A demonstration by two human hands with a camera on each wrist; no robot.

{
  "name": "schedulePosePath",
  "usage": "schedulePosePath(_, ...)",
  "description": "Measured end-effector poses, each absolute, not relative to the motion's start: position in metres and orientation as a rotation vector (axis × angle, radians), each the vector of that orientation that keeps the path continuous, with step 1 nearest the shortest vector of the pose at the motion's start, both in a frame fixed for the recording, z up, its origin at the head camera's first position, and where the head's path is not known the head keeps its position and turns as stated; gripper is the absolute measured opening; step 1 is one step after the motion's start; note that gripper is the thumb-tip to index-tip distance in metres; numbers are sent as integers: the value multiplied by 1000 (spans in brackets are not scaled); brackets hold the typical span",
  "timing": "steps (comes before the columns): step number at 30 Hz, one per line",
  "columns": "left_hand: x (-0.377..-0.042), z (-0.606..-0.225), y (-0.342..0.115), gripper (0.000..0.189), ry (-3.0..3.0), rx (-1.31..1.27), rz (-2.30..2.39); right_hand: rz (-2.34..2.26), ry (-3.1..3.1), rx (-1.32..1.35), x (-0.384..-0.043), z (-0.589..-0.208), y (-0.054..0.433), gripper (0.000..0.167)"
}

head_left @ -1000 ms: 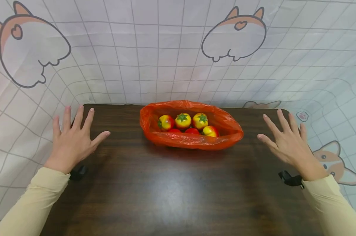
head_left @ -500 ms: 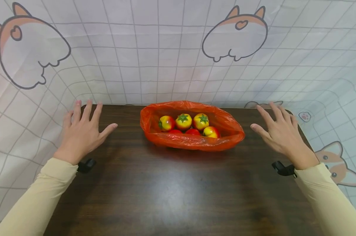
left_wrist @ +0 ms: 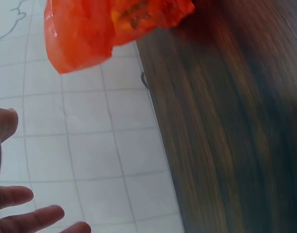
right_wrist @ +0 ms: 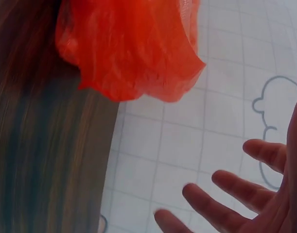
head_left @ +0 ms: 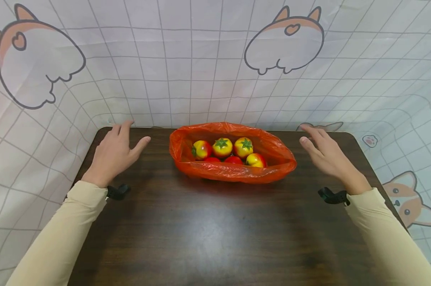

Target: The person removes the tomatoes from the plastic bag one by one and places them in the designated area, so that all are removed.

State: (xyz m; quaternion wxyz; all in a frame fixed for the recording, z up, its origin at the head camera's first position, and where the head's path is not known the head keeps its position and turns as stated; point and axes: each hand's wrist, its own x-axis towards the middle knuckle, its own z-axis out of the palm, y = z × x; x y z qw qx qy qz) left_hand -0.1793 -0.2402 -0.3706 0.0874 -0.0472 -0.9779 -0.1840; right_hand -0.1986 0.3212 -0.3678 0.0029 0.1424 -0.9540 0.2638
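Observation:
A thin red-orange plastic bag (head_left: 233, 174) stands at the far middle of the dark wooden table, its mouth spread upward. Inside lie several red and yellow fruits like tomatoes; a green star-shaped top shows on the middle one (head_left: 222, 148). My left hand (head_left: 113, 153) hovers to the left of the bag, apart from it, fingers loosely extended. On the other side my right hand (head_left: 328, 157) hangs likewise, fingers extended and nothing held. Each wrist view shows the bag's nearer end, with fingertips of the left hand (left_wrist: 29, 218) and right hand (right_wrist: 235, 194) away from the plastic.
The dark table (head_left: 208, 230) spreads in front of the bag. Behind and at both sides hangs a white gridded cloth (head_left: 194, 79) with cartoon corgis. Each wrist carries a black strap device, one on the left (head_left: 119, 192) and one on the right (head_left: 332, 196).
Both hands have moved inward toward the bag, the left to the right and the right to the left. They have turned, and their fingers are less spread. The bag and fruits stay put.

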Motion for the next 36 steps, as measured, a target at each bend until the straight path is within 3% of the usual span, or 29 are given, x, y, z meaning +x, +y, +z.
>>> schedulePosePath(11,-191,-374,-224,58,-2846,-130,-1016,1440,-2833,456,-210,-371,317,52)
schedulePosePath(17,-197,-377,-219,51,-2838,-135,-1343,1550,-2815,303,-213,-375,316,50)
schedulePosePath(27,-206,-392,-207,61,-2775,-40,-1992,1517,-2974,330,-217,-389,315,53)
schedulePosePath(36,-206,-397,-200,57,-2749,-36,-2097,1642,-2984,272,-218,-397,309,56)
